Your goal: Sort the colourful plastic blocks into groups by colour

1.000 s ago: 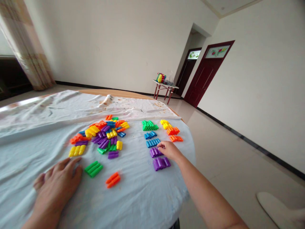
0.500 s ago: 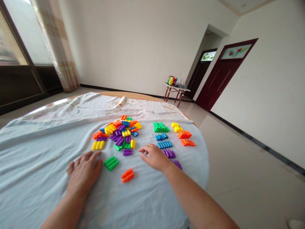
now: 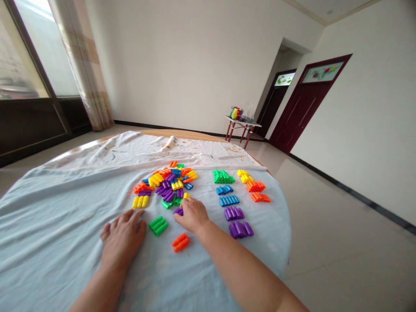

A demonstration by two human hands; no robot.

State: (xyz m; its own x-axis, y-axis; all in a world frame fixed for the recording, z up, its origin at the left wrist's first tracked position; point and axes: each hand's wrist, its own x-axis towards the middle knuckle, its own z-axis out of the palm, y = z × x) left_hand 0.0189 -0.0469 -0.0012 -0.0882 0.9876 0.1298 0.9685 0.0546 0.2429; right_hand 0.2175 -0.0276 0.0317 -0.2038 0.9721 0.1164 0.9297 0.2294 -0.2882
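Observation:
My right hand (image 3: 194, 215) is at the near edge of a mixed pile of plastic tube blocks (image 3: 168, 184), its thumb and fingers closed around a purple tube block (image 3: 178, 211). A yellow block (image 3: 186, 196) peeks out just behind those fingers. Flat on the cloth to the left rests my left hand (image 3: 123, 236), fingers spread and holding nothing. Its nearest neighbours are a yellow block (image 3: 140, 202) beyond the fingertips and a green block (image 3: 158, 225) to the right. An orange block (image 3: 180, 242) lies between the two forearms.
Right of the pile, blocks lie grouped by colour: green (image 3: 223, 177), blue (image 3: 229, 200), purple (image 3: 241, 229), yellow (image 3: 244, 176) and orange (image 3: 260, 197). A pale blue cloth (image 3: 58, 225) covers the round table. A small side table (image 3: 243, 122) stands by the far wall.
My right hand has moved left, from beside the sorted groups to the purple block, and its fingers have closed there. My left hand stays flat. The view has shifted slightly.

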